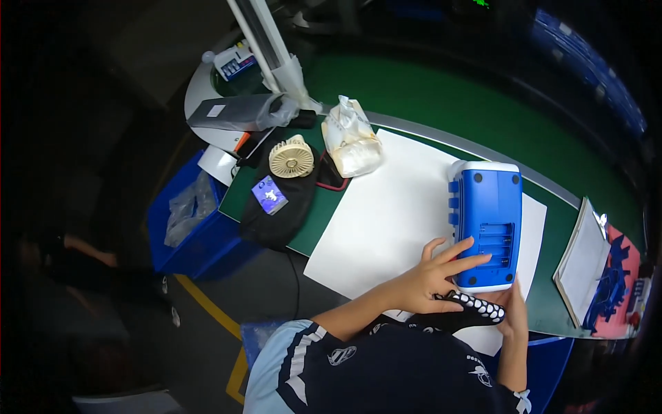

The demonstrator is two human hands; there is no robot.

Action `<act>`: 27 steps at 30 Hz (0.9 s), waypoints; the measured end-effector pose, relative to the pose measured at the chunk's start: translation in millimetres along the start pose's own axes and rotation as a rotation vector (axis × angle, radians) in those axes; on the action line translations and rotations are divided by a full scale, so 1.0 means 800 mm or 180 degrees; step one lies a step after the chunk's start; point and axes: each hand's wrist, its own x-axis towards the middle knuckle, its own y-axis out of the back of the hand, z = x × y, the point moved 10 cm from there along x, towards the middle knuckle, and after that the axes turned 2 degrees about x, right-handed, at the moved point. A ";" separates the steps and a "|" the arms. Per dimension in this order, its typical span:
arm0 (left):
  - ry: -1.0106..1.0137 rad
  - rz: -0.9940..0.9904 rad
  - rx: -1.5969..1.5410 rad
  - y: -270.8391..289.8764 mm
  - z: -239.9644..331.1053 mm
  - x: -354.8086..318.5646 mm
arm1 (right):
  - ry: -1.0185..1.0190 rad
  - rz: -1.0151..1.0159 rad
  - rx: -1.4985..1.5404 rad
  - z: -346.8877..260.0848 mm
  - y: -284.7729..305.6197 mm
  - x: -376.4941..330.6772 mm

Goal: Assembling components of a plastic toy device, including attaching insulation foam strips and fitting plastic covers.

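A blue and white plastic device [483,207] lies with its underside up, showing round dark feet and an uncovered battery compartment [496,241] with dark slots. Across its lower left part reaches my left hand [436,279], fingers spread, two fingertips at the compartment. My right hand [513,314] grips the device's near right corner, its fingertips partly hidden underneath. Between my hands, close to my body, is a black item with white dots [480,308]; its kind cannot be made out.
White sheet [386,207] covers part of the green table. Left of it are a small fan [292,158], a purple packet [269,195], a black bag [279,224] and a crumpled pack [353,148]. A blue bin [172,241] stands left; a notepad [581,265] lies right.
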 end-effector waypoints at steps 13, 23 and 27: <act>0.0527 0.0280 -0.0888 0.038 -0.031 -0.038 | -0.1001 -0.0732 0.0874 0.062 -0.100 0.016; 0.0858 0.1071 -0.1352 0.066 -0.052 -0.059 | -0.0458 -0.0962 0.1005 0.046 -0.120 0.053; 0.0811 0.1009 -0.1441 0.079 -0.088 -0.087 | -0.0423 -0.0910 0.1002 0.010 -0.113 0.070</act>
